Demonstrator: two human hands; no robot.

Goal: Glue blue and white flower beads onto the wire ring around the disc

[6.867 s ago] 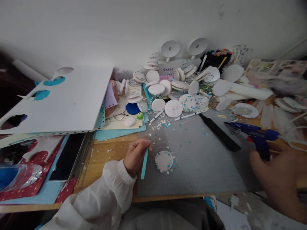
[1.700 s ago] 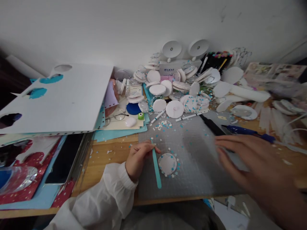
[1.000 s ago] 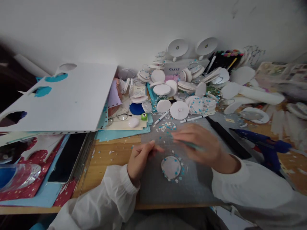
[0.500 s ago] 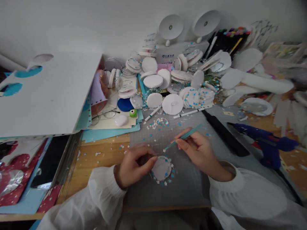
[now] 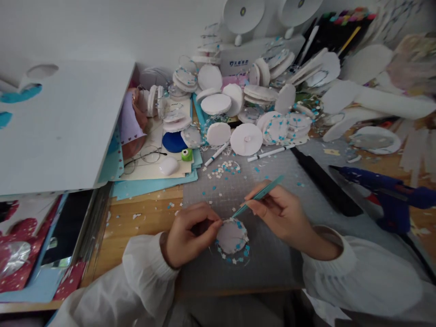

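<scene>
Head view: a white disc (image 5: 232,236) ringed with confetti is being steadied on the grey mat (image 5: 272,263) by the left hand (image 5: 189,234), pinching its left edge. Teal tweezers (image 5: 257,196), gripped by the right hand (image 5: 279,213), are being angled down-left onto the disc's upper rim.

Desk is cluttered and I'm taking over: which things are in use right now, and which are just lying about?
In use: left hand steadying the white disc; right hand holding teal tweezers; grey mat.

Lying about: blue glue gun, pile of discs, glasses, white pens.
</scene>
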